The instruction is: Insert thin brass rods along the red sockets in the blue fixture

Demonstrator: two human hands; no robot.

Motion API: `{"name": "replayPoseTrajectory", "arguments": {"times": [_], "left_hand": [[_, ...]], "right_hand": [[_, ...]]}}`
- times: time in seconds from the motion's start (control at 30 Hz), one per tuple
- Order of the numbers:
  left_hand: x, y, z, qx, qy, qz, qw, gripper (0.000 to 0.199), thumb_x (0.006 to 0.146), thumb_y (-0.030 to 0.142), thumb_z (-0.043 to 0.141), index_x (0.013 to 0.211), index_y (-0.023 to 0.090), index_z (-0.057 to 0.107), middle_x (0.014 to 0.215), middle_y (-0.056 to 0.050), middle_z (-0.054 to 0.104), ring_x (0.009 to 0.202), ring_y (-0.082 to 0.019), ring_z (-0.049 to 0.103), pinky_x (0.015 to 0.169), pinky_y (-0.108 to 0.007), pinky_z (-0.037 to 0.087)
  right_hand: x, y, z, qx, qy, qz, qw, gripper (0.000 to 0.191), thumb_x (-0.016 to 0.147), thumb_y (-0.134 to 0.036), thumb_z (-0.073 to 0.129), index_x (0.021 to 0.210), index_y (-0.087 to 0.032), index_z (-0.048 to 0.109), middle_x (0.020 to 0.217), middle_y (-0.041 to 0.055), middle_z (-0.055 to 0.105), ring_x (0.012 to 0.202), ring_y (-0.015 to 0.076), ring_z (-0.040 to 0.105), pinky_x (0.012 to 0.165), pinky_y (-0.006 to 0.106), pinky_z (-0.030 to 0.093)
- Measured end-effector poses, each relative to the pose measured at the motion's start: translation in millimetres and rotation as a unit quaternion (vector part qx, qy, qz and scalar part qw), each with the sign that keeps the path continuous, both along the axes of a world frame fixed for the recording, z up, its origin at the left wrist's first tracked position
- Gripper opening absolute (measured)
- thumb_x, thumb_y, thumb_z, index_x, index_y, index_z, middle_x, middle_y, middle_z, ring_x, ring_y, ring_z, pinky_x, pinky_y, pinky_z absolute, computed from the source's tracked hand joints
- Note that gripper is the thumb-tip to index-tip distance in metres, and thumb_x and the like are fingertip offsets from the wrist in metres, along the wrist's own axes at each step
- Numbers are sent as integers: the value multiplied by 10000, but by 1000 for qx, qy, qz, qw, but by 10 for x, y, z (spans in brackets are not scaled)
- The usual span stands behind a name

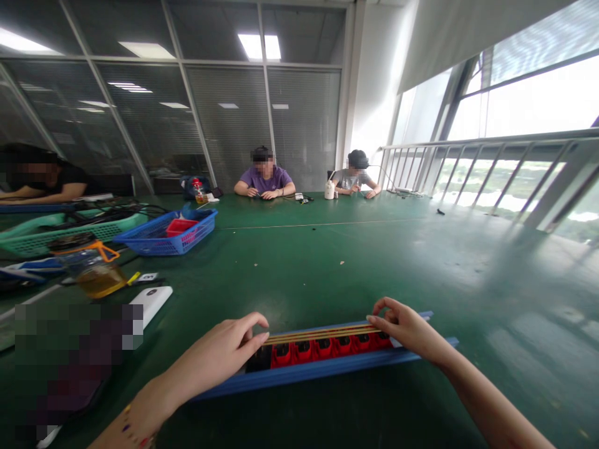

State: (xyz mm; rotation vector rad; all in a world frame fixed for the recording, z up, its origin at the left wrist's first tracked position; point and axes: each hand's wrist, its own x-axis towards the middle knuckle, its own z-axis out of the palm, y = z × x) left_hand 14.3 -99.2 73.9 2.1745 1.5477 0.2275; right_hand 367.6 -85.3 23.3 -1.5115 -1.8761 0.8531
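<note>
In front of me on the green table lies a long blue tray (318,369) holding a row of red blocks (303,352) with black tops. Thin yellow strips (322,334) run lengthwise over the blocks. My left hand (229,343) is at the left end of the strips, thumb and index finger closed around their ends. At the other end, my right hand (397,324) pinches the strips between thumb and fingertips, with its palm above the tray. A small white piece shows under the right hand. The fingers partly hide both strip ends.
On the left stand a blue basket (159,240) with a red container (181,227), a green basket (28,237) with cables and a jar of amber liquid (100,277). A white device (156,300) lies nearer. Three people sit farther off. A railing (486,159) borders the right.
</note>
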Motion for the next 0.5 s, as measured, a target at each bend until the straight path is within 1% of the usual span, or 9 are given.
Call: {"name": "replayPoseTrajectory", "arguments": {"times": [0.13, 0.2, 0.27, 0.37, 0.5], "left_hand": [[-12, -24, -8, -21, 16, 2, 1000, 372, 836, 511, 310, 1022, 280, 534, 746, 5, 609, 702, -162, 573, 620, -231, 364], [-21, -31, -9, -23, 18, 6, 1000, 382, 840, 519, 294, 1027, 285, 532, 809, -7, 611, 757, -174, 572, 647, -238, 369], [-33, -34, -8, -32, 14, -3, 999, 393, 845, 527, 275, 1025, 292, 534, 884, -16, 608, 824, -183, 565, 679, -244, 371], [-47, -29, -12, -46, 10, -29, 998, 397, 857, 524, 251, 1036, 302, 528, 917, -14, 603, 870, -186, 553, 718, -250, 369], [-58, -20, -26, -47, 6, -47, 998, 406, 868, 516, 227, 1057, 302, 515, 901, -9, 605, 847, -177, 555, 723, -247, 371]], "right_hand": [[18, -35, 43, 5, -44, 19, 999, 345, 772, -524, 497, 829, -192, 571, 506, -43, 512, 457, 95, 446, 418, 200, 291], [22, -43, 54, 6, -61, 27, 998, 349, 782, -527, 481, 830, -196, 582, 549, -28, 543, 482, 102, 464, 430, 203, 308], [19, -47, 56, 12, -67, 33, 997, 350, 789, -526, 471, 841, -200, 587, 590, -20, 557, 507, 106, 473, 442, 204, 321], [11, -54, 44, 25, -67, 35, 997, 344, 795, -520, 466, 851, -202, 586, 589, -25, 537, 513, 105, 460, 445, 203, 320], [6, -67, 12, 55, -64, 15, 996, 331, 789, -509, 481, 832, -199, 588, 546, -40, 480, 496, 98, 420, 436, 203, 295]]}}
